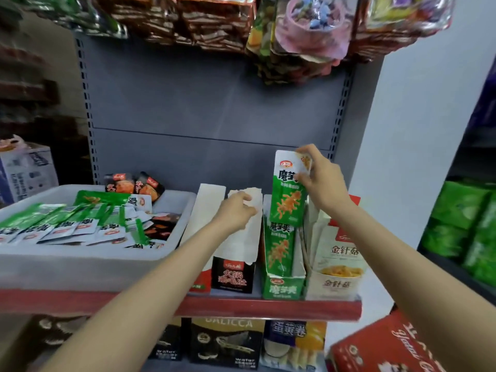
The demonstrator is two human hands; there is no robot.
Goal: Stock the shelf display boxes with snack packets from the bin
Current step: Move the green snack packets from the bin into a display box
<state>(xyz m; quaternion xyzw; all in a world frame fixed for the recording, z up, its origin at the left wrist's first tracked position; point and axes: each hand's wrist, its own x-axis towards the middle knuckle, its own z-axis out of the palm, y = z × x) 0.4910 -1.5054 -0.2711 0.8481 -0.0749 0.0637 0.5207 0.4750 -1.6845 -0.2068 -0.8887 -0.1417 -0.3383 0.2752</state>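
Hands at the shelf display boxes

Right hand (319,178) pinches the top of a green snack packet (288,189), upright over the green display box (283,275). Left hand (237,210), fingers curled, grips the black box's white flap (245,237); bin (80,261) at left.

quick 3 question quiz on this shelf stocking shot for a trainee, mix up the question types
1. True or false: the right hand holds a green packet above the green display box.
2. The left hand touches which box's flap? A) black display box B) yellow display box
3. Fill in: the loose packets lie in the white ____.

Key: 1 true; 2 A; 3 bin
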